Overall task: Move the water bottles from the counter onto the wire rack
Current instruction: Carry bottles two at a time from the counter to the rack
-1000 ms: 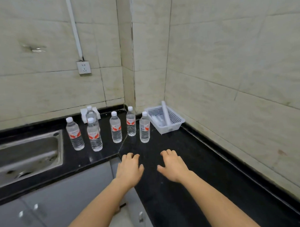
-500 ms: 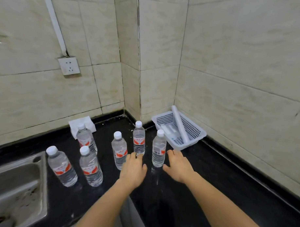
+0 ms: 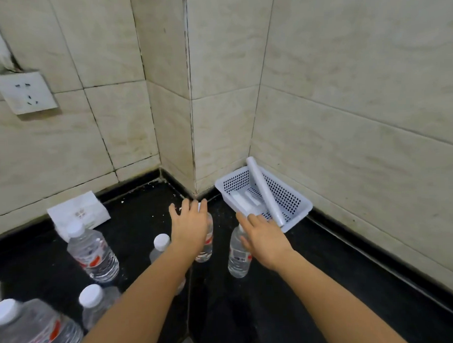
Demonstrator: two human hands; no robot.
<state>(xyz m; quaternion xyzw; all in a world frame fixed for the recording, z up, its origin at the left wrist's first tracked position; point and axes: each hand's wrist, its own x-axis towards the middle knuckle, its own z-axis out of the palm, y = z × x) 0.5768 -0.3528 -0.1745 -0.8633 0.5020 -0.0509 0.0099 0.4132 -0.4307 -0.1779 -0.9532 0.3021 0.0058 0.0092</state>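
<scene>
Several clear water bottles with white caps and red-and-white labels stand on the black counter [image 3: 326, 257]. My left hand [image 3: 189, 230] reaches over the rearmost bottle [image 3: 208, 245] with its fingers spread, and the cap peeks out between the fingertips. My right hand [image 3: 265, 240] hovers over the top of the bottle to its right [image 3: 236, 259], hiding the cap, fingers apart. Neither hand visibly grips. More bottles stand at the left [image 3: 93, 253], under my left forearm [image 3: 161, 246] and at the lower left [image 3: 92, 301] [image 3: 33, 332]. No wire rack is in view.
A white perforated plastic basket [image 3: 296, 203] sits in the corner against the right wall, with a white roll [image 3: 263, 192] leaning across it. A white tissue pack [image 3: 79, 212] lies by the back wall. A wall socket [image 3: 25, 92] is at upper left.
The view has moved closer to the corner. Both hands have reached forward, from in front of the bottles to over the tops of the two right-hand ones.
</scene>
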